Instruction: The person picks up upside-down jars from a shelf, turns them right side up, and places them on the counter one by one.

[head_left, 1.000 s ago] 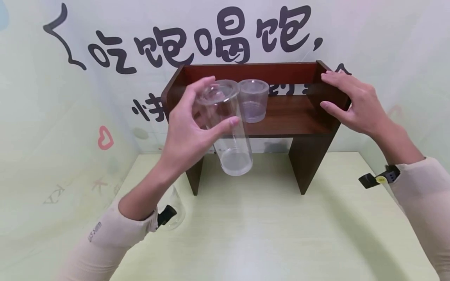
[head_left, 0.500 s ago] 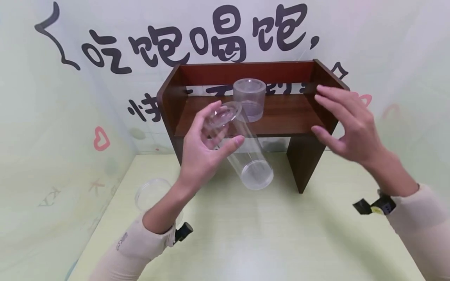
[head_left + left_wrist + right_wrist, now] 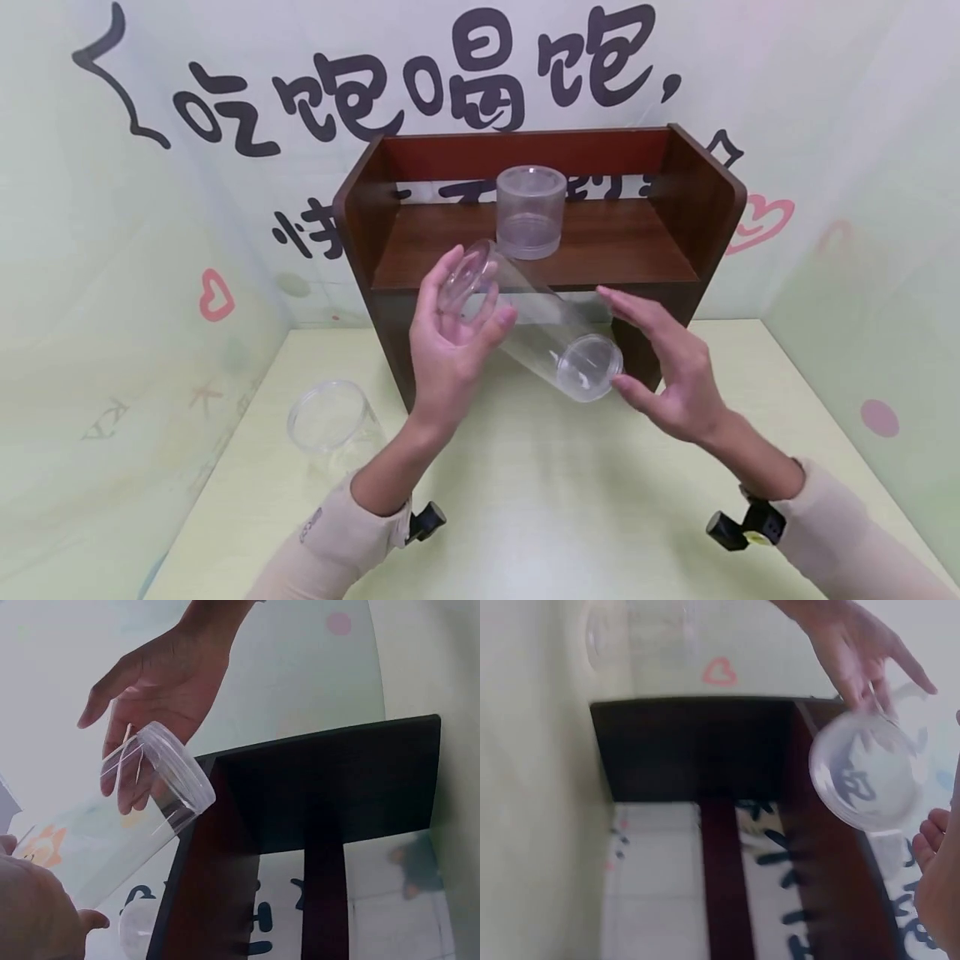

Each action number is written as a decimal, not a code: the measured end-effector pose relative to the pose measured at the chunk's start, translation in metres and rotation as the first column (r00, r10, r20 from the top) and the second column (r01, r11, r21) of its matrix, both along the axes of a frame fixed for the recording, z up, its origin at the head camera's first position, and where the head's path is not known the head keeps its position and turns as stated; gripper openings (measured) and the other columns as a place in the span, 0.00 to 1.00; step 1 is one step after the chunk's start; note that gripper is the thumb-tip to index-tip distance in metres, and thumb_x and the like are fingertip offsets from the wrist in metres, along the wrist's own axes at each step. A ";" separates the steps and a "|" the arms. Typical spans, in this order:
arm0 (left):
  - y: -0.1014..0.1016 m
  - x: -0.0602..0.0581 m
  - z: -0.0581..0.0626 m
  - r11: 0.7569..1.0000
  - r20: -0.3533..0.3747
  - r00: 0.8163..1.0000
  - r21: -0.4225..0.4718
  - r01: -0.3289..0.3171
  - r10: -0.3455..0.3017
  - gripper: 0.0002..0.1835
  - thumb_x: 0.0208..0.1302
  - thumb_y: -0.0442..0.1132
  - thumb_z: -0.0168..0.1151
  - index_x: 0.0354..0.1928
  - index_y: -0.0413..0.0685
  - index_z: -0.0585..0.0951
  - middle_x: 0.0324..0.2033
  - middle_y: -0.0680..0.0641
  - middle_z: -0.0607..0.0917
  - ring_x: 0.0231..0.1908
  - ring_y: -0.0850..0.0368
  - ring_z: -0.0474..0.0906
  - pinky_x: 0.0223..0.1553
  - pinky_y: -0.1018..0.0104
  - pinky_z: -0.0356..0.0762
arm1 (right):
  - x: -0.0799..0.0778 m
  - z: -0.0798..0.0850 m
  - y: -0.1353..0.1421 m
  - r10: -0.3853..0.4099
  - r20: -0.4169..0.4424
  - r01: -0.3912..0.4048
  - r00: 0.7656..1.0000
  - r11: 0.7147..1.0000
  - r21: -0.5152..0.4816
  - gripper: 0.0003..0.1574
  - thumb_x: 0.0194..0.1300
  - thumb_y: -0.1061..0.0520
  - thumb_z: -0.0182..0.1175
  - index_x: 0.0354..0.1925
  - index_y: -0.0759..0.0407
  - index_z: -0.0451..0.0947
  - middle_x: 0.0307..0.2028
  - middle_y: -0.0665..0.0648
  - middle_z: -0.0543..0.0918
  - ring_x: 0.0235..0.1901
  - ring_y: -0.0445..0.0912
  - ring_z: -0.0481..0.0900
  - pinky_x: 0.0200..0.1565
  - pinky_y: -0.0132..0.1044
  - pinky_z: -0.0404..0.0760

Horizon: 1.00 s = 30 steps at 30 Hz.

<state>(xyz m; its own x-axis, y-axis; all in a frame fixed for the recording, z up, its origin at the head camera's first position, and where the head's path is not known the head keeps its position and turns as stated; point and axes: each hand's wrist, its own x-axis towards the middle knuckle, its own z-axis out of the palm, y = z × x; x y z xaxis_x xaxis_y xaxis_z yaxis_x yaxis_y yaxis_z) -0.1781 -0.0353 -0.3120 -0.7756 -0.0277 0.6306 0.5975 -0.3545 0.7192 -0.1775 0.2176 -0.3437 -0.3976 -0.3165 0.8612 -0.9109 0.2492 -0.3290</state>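
Observation:
My left hand (image 3: 453, 350) grips a tall clear plastic jar (image 3: 536, 321) near its upper end, fingers and thumb around it. The jar slants down to the right in front of the shelf. My right hand (image 3: 675, 375) is beside the jar's lower end, thumb and fingers spread; it holds nothing. In the right wrist view, that round end (image 3: 870, 772) faces the camera, with a small gap to the right hand's fingers (image 3: 928, 838). Whether the thumb touches the rim cannot be told. In the left wrist view, the right hand (image 3: 169, 690) is behind the thick-rimmed end.
A dark brown wooden shelf (image 3: 615, 250) stands at the back of the pale table (image 3: 525, 517). A short clear jar (image 3: 531, 212) stands upright on its board. Another clear jar (image 3: 333, 421) stands on the table at left, partly behind the left forearm. A printed wall sheet hangs behind.
The left hand has brought the jar down and right and tilted it further toward horizontal. The right hand has left the shelf's right side and moved down and left to the jar's lower end.

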 end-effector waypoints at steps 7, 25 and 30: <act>0.007 0.001 -0.014 0.997 0.013 1.000 0.080 0.018 -0.019 0.47 0.64 0.43 0.77 0.76 0.32 0.60 0.71 0.37 0.74 0.71 0.41 0.73 0.70 0.50 0.74 | 0.006 -0.027 -0.011 0.187 0.236 -0.144 0.954 0.971 -0.191 0.45 0.62 0.62 0.71 0.71 0.78 0.67 0.70 0.65 0.78 0.70 0.53 0.75 0.67 0.35 0.78; 0.006 0.001 -0.035 0.987 0.034 0.997 0.149 0.064 -0.070 0.53 0.62 0.53 0.79 0.77 0.36 0.59 0.71 0.39 0.70 0.72 0.42 0.71 0.71 0.50 0.73 | 0.013 -0.045 -0.021 0.303 0.352 -0.107 0.886 0.870 -0.481 0.43 0.54 0.80 0.60 0.70 0.77 0.67 0.62 0.63 0.82 0.59 0.52 0.86 0.55 0.40 0.87; -0.005 0.001 -0.041 0.989 0.050 0.991 0.088 0.115 -0.120 0.52 0.60 0.48 0.81 0.77 0.36 0.60 0.65 0.43 0.73 0.72 0.45 0.70 0.72 0.51 0.72 | 0.013 -0.039 -0.014 0.310 0.330 -0.113 0.892 0.857 -0.502 0.44 0.52 0.80 0.60 0.70 0.78 0.67 0.62 0.65 0.82 0.60 0.54 0.83 0.51 0.37 0.89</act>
<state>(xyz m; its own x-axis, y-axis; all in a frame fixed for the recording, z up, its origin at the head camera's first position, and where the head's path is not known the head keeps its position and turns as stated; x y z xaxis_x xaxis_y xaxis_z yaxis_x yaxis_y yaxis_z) -0.1776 -0.0398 -0.3532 -0.8102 0.0144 0.5859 0.5081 -0.4813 0.7143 -0.1649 0.2040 -0.3826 -0.6966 -0.0408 0.7163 -0.6960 -0.2042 -0.6884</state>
